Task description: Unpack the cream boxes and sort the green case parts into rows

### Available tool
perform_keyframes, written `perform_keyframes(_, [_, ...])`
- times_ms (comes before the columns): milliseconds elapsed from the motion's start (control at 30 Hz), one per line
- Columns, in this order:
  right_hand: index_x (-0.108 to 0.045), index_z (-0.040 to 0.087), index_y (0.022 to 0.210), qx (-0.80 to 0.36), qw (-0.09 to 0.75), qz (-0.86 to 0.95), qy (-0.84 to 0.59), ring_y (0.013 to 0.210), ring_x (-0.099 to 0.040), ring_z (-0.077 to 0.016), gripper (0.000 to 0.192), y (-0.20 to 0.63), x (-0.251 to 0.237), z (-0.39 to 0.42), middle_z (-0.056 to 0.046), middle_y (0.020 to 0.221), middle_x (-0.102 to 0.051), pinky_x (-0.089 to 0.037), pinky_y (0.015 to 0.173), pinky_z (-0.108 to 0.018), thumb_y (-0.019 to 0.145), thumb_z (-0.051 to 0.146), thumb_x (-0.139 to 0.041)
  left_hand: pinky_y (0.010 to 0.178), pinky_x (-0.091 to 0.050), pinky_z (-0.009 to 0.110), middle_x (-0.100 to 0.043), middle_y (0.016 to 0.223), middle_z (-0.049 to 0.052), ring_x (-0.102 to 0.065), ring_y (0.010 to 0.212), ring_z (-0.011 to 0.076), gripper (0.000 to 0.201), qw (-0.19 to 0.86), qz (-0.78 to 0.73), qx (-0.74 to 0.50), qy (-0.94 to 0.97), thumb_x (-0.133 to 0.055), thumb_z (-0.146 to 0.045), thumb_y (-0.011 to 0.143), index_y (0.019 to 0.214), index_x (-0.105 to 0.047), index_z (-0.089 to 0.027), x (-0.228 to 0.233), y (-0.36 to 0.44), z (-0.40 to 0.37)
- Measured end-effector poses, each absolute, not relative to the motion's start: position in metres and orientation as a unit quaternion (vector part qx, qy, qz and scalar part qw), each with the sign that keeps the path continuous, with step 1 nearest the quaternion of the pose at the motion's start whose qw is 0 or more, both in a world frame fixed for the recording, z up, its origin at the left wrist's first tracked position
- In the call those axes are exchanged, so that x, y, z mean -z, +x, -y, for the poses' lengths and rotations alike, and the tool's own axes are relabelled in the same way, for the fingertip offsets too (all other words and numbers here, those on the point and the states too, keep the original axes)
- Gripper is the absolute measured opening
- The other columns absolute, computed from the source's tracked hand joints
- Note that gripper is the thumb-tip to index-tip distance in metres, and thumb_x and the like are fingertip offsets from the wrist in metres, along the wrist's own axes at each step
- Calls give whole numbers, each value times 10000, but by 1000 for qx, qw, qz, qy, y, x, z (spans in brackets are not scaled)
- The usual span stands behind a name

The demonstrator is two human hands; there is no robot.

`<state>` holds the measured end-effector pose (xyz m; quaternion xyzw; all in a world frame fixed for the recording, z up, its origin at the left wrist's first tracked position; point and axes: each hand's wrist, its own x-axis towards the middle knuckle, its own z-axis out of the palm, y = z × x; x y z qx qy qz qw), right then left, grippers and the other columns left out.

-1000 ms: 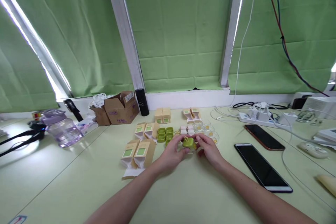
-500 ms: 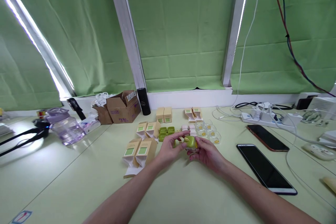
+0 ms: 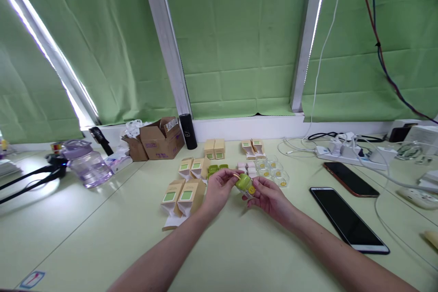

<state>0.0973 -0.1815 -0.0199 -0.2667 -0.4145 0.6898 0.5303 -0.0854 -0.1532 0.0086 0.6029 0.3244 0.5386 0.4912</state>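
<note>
Green plastic, that's what both hands were busy with: a small green case (image 3: 245, 183) with a thin yellow loop on it, pinched between the left hand (image 3: 216, 189) and the right hand (image 3: 268, 197), so the grip on each side was closed around that one piece. Compared with a second earlier, the case had come up off the counter (image 3: 102, 237) and tilted over, so its underside with a little yellow mark faced the camera, where before it sat flatter and lower among the other bits. The left fingers had also shifted toward the yellow loop end while the right hand cradled it from below. To me that looked like someone turning the piece over for a look or fiddling with the loop, though I couldn't tell if it was being opened. Just behind the hands were more green cases (image 3: 215, 169), a few pale pink ones (image 3: 245, 167) and some clear ones with yellow dots (image 3: 273, 171). To the left stood tan boxes with green labels (image 3: 183, 196), further back an open cardboard box (image 3: 160, 139) and a black cylinder (image 3: 187, 131). Off to the right lay two phones (image 3: 347, 219), well apart from the hands, and a purple-lidded jug (image 3: 85, 164) sat far left.
</note>
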Motion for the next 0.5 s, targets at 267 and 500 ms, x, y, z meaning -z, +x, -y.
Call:
perform_keyframes(267, [-657,202,1008,-662,552,437,-255,866,-706,-203,402,97,28,180,-67,1005,-723,-608,741,-371,790,481,-847,804,-553,286,-777,973,88,-706,869,184,336,529,-317,-599,511,-888,-424,718,845,-710,-168,-5,-90,142])
perform_keyframes(500, [-653,265,1231,-620,557,481,-271,1038,-701,-246,541,98,27,182,-80,1173,-692,-564,965,-463,770,456,-863,714,-549,274,-741,848,34,-675,732,142,335,560,-308,-637,431,-900,-389,697,836,-679,-179,-2,-93,138])
